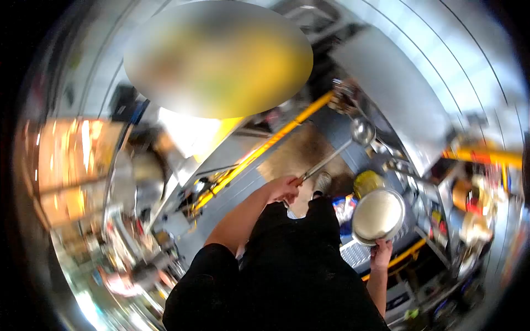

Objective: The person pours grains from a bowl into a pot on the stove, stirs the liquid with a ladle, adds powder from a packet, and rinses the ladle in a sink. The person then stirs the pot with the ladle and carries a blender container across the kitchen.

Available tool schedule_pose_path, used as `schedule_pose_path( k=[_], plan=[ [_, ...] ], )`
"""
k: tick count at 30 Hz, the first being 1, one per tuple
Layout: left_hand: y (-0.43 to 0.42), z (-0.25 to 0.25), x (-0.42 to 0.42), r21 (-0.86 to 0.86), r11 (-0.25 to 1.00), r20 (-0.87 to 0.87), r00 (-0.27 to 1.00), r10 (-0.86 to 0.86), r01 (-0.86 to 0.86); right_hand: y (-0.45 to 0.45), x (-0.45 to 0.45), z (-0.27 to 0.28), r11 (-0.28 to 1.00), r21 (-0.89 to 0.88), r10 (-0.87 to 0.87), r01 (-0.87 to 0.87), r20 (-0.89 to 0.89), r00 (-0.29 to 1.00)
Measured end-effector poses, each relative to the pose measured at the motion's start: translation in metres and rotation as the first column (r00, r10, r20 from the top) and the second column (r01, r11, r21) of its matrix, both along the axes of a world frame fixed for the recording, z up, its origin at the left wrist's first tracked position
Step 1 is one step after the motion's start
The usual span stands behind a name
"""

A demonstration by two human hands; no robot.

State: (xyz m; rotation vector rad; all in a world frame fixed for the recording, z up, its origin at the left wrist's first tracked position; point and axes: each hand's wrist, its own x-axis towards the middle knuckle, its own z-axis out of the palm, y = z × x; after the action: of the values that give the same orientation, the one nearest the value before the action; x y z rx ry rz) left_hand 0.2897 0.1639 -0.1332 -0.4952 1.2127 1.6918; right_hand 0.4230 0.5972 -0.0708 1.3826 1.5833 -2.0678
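My left hand (284,189) is closed around the brownish handle end of a long metal ladle (327,159). The ladle's round head points away to the upper right, above the floor. At the lower right, my right hand (382,252) grips the near rim of a round metal bowl (379,216). A pale, cream-coloured surface shows inside the bowl; whether it is contents or the bare inside, I cannot tell. Just beyond the bowl is a yellow round object (369,182), partly covered by it.
A yellow rail (259,151) runs along a counter on the left. To the right stands a steel surface (395,94), with crowded shelves beyond. A brown mat (295,151) lies on the grey floor. One shoe (323,182) shows below the ladle. A blurred oval covers the upper left.
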Motion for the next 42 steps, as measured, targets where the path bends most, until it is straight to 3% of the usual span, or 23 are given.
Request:
schedule_pose_path(
  k=[1, 3, 4, 7, 10, 12, 13, 15, 17, 19, 22, 25, 26, 28, 30, 33, 35, 38, 41, 42],
  plan=[
    [-0.028, 0.025, 0.023, -0.110, 0.993, -0.004, 0.999, -0.049, 0.049, -0.002, -0.013, 0.004, 0.998, -0.006, 0.062, -0.063, -0.026, 0.998],
    [-0.083, 0.067, 0.087, -0.108, 0.992, -0.044, 0.997, 0.059, -0.064, 0.004, -0.038, -0.002, 0.979, -0.076, 0.196, -0.191, 0.069, 0.978],
    [-0.104, 0.082, 0.119, -0.158, 0.978, -0.048, 0.991, 0.127, -0.133, -0.011, -0.058, 0.008, 0.958, -0.130, 0.251, -0.256, -0.054, 0.966],
    [-0.149, 0.118, 0.221, -0.238, 0.894, -0.082, 0.925, 0.371, -0.379, -0.043, -0.106, -0.007, 0.873, -0.059, 0.474, -0.484, -0.129, 0.871],
    [-0.166, 0.154, 0.298, -0.181, 0.700, -0.213, 0.722, 0.658, -0.691, -0.137, -0.156, 0.025, 0.756, -0.029, 0.640, -0.654, -0.175, 0.748],
    [-0.178, 0.164, 0.343, -0.126, 0.543, -0.301, 0.554, 0.777, -0.830, -0.204, -0.179, 0.036, 0.653, 0.061, 0.756, -0.755, -0.114, 0.645],
    [-0.177, 0.164, 0.356, -0.004, 0.347, -0.353, 0.326, 0.877, -0.938, -0.245, -0.187, 0.041, 0.629, 0.120, 0.777, -0.768, -0.079, 0.624],
    [-0.193, 0.183, 0.377, 0.077, 0.193, -0.432, 0.142, 0.891, -0.978, -0.336, -0.198, 0.060, 0.539, 0.095, 0.832, -0.837, -0.210, 0.513],
    [-0.221, 0.198, 0.398, -0.007, 0.110, -0.505, 0.098, 0.857, -0.994, -0.439, -0.202, 0.089, 0.513, 0.083, 0.841, -0.854, -0.246, 0.482],
    [-0.249, 0.206, 0.424, -0.082, 0.010, -0.575, 0.055, 0.816, -0.997, -0.527, -0.221, 0.092, 0.382, -0.048, 0.868, -0.923, -0.325, 0.376],
    [-0.280, 0.209, 0.464, 0.081, -0.179, -0.608, -0.191, 0.770, -0.980, -0.677, -0.192, 0.160, 0.256, 0.043, 0.877, -0.966, -0.431, 0.214],
    [-0.298, 0.213, 0.506, 0.072, -0.249, -0.637, -0.237, 0.734, -0.966, -0.806, -0.164, 0.207, 0.130, 0.221, 0.931, -0.967, -0.363, 0.042],
    [-0.300, 0.215, 0.517, 0.047, -0.274, -0.646, -0.239, 0.725, -0.961, -0.845, -0.177, 0.192, 0.049, 0.218, 0.915, -0.975, -0.401, -0.044],
    [-0.297, 0.216, 0.533, 0.094, -0.321, -0.612, -0.309, 0.728, -0.942, -0.906, -0.158, 0.211, -0.090, 0.298, 0.917, -0.950, -0.348, -0.195],
    [-0.293, 0.207, 0.546, 0.110, -0.353, -0.598, -0.345, 0.724, -0.929, -0.968, -0.150, 0.200, -0.097, 0.382, 0.900, -0.919, -0.359, -0.245],
    [-0.278, 0.198, 0.554, 0.140, -0.405, -0.577, -0.407, 0.708, -0.903, -1.026, -0.113, 0.203, -0.141, 0.626, 0.915, -0.767, -0.213, -0.342],
    [-0.270, 0.196, 0.553, 0.083, -0.434, -0.590, -0.395, 0.704, -0.897, -1.056, -0.095, 0.196, -0.190, 0.784, 0.917, -0.591, -0.074, -0.392],
    [-0.260, 0.186, 0.549, 0.069, -0.474, -0.599, -0.416, 0.684, -0.878, -1.080, -0.062, 0.206, -0.396, 0.887, 0.875, -0.238, 0.286, -0.391],
    [-0.257, 0.184, 0.544, -0.023, -0.486, -0.636, -0.362, 0.681, -0.874, -1.101, -0.063, 0.177, -0.369, 0.902, 0.793, 0.223, 0.431, -0.431],
    [-0.257, 0.185, 0.542, -0.052, -0.509, -0.646, -0.360, 0.673, -0.859, -1.100, -0.057, 0.179, -0.356, 0.909, 0.777, 0.217, 0.416, -0.472]
  ],
)
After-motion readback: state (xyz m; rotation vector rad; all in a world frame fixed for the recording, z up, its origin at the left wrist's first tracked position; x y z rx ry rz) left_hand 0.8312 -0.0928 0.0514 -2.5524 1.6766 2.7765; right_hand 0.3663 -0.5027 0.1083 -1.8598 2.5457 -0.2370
